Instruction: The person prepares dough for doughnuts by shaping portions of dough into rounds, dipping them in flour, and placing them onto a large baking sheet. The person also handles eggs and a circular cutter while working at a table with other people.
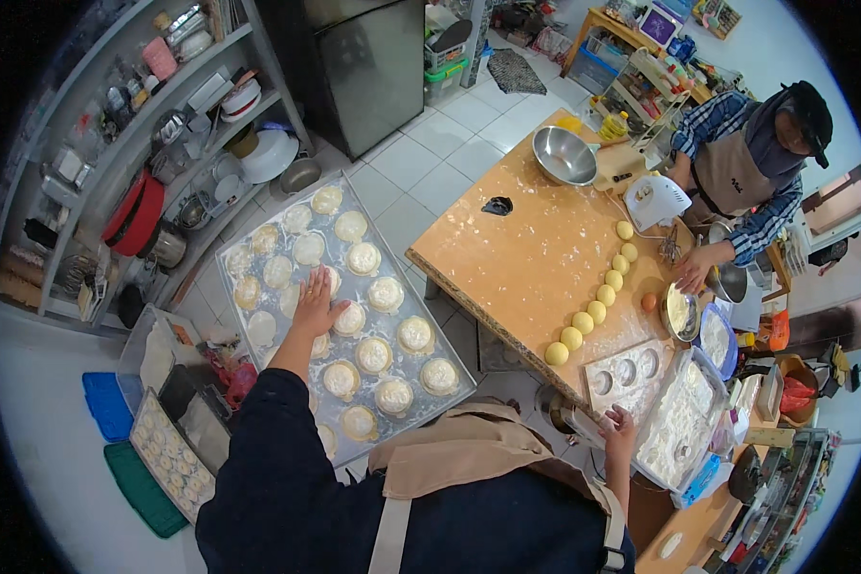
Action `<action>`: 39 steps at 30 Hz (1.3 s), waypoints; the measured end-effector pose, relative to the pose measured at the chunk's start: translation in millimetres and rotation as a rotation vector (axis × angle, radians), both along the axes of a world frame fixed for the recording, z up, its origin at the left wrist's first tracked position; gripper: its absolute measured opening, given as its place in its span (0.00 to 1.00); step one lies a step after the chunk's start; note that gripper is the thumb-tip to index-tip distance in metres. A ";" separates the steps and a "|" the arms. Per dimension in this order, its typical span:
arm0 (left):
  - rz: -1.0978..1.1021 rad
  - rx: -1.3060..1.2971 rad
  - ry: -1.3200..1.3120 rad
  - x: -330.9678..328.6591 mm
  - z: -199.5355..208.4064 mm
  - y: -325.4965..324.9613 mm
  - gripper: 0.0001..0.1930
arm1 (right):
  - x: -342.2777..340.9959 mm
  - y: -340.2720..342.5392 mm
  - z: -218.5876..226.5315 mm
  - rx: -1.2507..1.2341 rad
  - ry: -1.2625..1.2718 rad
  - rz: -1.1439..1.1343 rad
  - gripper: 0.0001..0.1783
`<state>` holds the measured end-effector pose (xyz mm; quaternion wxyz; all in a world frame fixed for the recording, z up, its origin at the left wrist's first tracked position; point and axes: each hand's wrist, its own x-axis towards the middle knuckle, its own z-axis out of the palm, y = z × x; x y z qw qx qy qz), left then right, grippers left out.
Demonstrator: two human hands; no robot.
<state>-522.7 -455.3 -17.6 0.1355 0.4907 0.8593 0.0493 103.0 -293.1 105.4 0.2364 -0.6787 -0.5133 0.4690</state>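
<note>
Left hand [316, 304]: fingers loosely spread over floured dough rounds [374, 355] on the tray [404, 367]; we see nothing clamped. Right hand [619, 432]: half-curled beside the mould board [636, 390]; whether gripping, we cannot tell. Risk, we judge: too firm a press could dent rounds.

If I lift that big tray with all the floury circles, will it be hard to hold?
The tray would probably feel awkward, since it looks wide. All those dough rounds might make it heavy. They could slide if it tips, because the surface looks powdery.
</note>
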 end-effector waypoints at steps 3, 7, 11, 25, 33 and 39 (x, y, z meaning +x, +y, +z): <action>-0.009 -0.027 0.023 0.3 2.1 1.0 0.46 | 3.6 1.7 -4.4 -0.003 -0.025 0.019 0.25; -0.017 -0.010 0.049 1.1 9.2 3.5 0.46 | -2.6 1.1 -0.5 -0.006 -0.026 0.018 0.26; -0.041 -0.027 0.016 1.3 7.2 4.5 0.47 | 4.2 0.6 -6.8 0.010 -0.039 0.027 0.25; 0.044 0.072 -0.041 -0.5 -0.9 10.2 0.45 | 11.4 2.6 -9.3 0.022 -0.044 0.005 0.26; -0.056 0.322 0.134 16.3 -3.9 22.2 0.42 | 44.1 22.3 -16.0 0.138 -0.092 -0.063 0.21; -0.119 0.560 0.244 88.4 17.8 58.2 0.44 | 119.6 29.0 -23.1 0.242 -0.385 -0.172 0.18</action>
